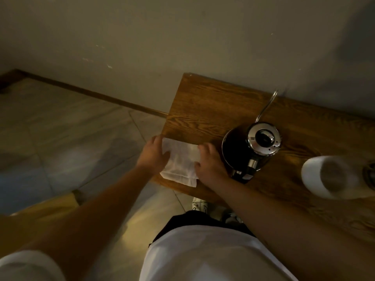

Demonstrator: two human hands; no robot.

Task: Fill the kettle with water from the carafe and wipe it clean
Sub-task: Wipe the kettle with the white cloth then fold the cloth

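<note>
A steel gooseneck kettle (261, 141) with a black lid knob stands on its dark round base on the wooden table (205, 106), its thin spout pointing toward the wall. A white cloth (180, 162) lies flat at the table's front left corner. My left hand (154, 154) holds the cloth's left edge, and my right hand (209, 161) presses on its right edge, just left of the kettle base. A white carafe (324, 177) lies blurred at the right, its opening facing me.
The table stands against a plain wall (142, 37), with its left edge beside my left hand. A tiled floor (60, 138) lies to the left and below. A dark round object (370, 175) shows at the right edge of the frame.
</note>
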